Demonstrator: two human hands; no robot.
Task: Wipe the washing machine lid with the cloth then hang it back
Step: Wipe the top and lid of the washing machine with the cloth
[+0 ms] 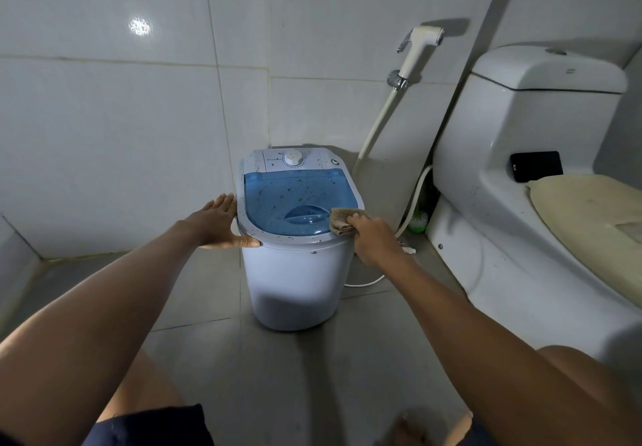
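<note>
A small pale-blue washing machine [295, 279] stands on the floor in the corner. Its translucent blue lid [278, 199] is shut and speckled with dark spots. My right hand [373, 240] holds a folded tan cloth [342, 220] pressed on the lid's right front edge. My left hand [219, 225] lies flat with fingers apart against the machine's left rim, thumb along the front.
A white toilet [521, 181] with a beige seat cover stands close on the right, a black phone [536, 166] on its ledge. A bidet sprayer [418, 47] and hose hang on the tiled wall behind. A white cord trails on the grey floor [278, 376].
</note>
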